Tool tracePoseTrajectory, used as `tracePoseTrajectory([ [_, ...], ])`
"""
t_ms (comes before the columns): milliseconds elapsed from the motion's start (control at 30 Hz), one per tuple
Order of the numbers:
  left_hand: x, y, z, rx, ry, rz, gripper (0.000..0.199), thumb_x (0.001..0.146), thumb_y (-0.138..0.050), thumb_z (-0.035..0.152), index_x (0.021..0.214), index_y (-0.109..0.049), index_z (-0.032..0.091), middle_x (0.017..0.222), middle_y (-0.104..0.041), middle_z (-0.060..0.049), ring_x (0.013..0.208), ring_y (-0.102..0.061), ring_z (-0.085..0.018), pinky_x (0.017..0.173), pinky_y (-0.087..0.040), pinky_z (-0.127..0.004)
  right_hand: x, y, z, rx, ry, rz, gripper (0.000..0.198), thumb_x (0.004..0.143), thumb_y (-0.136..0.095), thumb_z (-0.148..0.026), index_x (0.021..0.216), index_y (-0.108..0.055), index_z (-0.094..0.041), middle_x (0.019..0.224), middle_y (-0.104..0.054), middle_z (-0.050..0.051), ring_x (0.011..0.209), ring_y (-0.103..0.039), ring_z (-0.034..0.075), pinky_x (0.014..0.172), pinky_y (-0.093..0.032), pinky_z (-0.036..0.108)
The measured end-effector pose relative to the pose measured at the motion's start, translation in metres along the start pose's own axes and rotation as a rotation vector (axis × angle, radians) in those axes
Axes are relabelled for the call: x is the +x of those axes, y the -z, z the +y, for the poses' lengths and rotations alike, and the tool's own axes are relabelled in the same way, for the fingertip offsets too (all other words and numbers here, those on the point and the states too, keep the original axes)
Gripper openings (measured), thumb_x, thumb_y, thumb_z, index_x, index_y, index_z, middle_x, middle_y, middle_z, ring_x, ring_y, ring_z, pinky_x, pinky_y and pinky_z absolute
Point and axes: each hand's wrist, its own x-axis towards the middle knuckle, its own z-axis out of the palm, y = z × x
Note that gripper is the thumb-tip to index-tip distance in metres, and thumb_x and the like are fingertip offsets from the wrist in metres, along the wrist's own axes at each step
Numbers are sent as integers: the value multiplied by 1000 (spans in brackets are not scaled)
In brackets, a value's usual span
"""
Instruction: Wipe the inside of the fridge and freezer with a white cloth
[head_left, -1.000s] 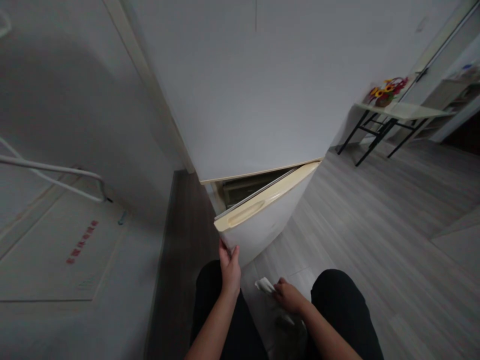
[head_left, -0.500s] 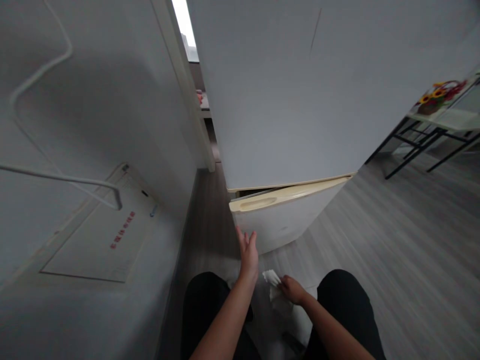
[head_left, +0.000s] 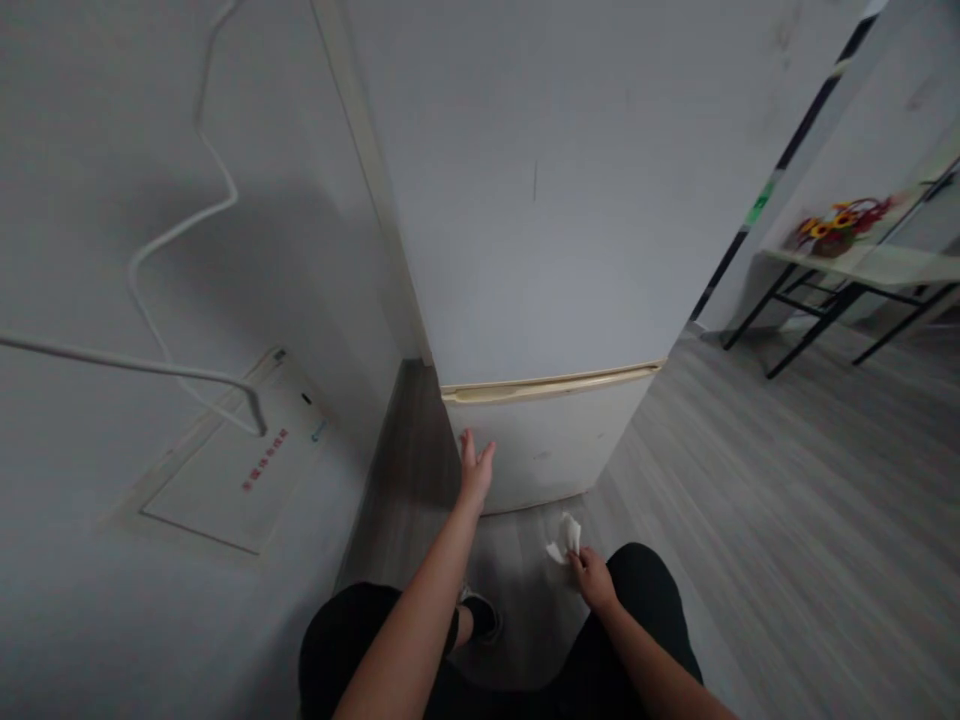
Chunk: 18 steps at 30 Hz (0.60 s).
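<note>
While you crouch before the fridge, this is what lies before you, left to right.

Wall: a white cable (head_left: 161, 245) snakes down the grey wall at your far left, above a pale panel with red lettering (head_left: 240, 470) set low in it.

Your left hand (head_left: 475, 470): reached forward, fingers straight and loosely together, thumb apart, gripping nothing; its fingertips touch the left edge of the lower fridge door (head_left: 551, 440).

Lower fridge door: shut flush under its cream handle strip (head_left: 551, 383), beneath the tall upper door (head_left: 540, 200).

Your shoe (head_left: 480, 612): on the floor between your knees, below the left forearm.

Your right hand (head_left: 594, 580): low near your right knee, fingers pinched on a crumpled white tissue (head_left: 566, 537), which sticks up just in front of the door's base.

Far right: a black-legged table (head_left: 862, 275) carrying a flower basket (head_left: 836, 228), well apart from you on the grey wood floor (head_left: 787, 480).
</note>
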Motion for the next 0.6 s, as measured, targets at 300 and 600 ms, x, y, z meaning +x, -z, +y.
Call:
tracePoseTrajectory([
  [300,-36,4,-30,125,25,-65,58,89,-63,51,137,-56,20,154,-51,-17,144,-47,-31,121,-34,-49,-41,5,6,565,-153,-57,64,83,-55,-79,86,-68,-16,83,-67,9,80,-64,25,67,-53,33],
  [600,-183,-28,-121,185,137,-542,44,75,-75,41,110,-69,16,91,-71,-5,78,-66,-18,79,-54,-34,-43,11,-13,754,-192,9,65,73,-71,-76,96,-70,-14,83,-68,8,76,-64,22,69,-57,33],
])
